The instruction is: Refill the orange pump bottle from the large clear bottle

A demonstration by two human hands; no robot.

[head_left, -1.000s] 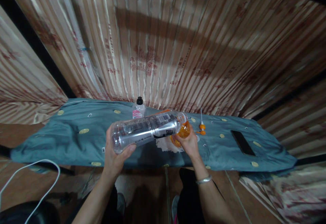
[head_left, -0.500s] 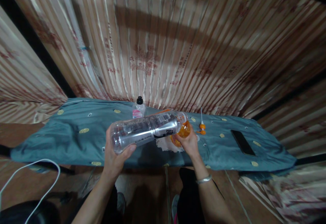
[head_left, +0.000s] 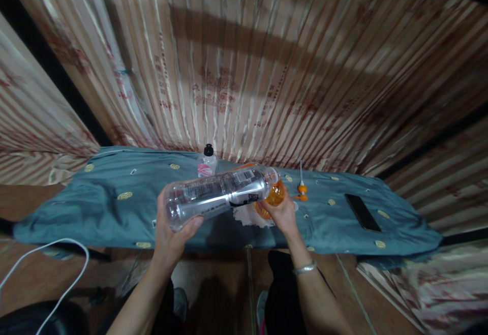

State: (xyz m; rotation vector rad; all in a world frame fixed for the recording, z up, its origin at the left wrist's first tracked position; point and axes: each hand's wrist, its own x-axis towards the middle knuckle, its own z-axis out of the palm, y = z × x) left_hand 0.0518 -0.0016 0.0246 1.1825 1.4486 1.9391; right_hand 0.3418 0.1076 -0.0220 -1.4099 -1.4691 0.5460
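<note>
My left hand (head_left: pixel 173 223) is wrapped round the base of a clear plastic bottle (head_left: pixel 217 192) with a silver label. The bottle is tipped over, its neck pointing right and resting at the mouth of an orange bottle (head_left: pixel 276 194). Around that orange bottle my right hand (head_left: pixel 281 213) is closed; much of it is hidden by my fingers and the clear bottle. Beneath it lies a crumpled white tissue (head_left: pixel 247 218). An orange pump head (head_left: pixel 302 189) with a pale tube lies to the right of my right hand.
A small clear bottle with a black cap (head_left: pixel 208 162) stands behind the tipped bottle. A black phone (head_left: pixel 362 213) lies at the right on the teal patterned cloth (head_left: pixel 125 210). Striped curtains (head_left: pixel 229 70) hang behind, and a white cable (head_left: pixel 72 241) loops at the lower left.
Almost nothing differs. Both hands keep the two bottles in the same tilted, mouth-to-mouth pose; the whole view has shifted very slightly.
</note>
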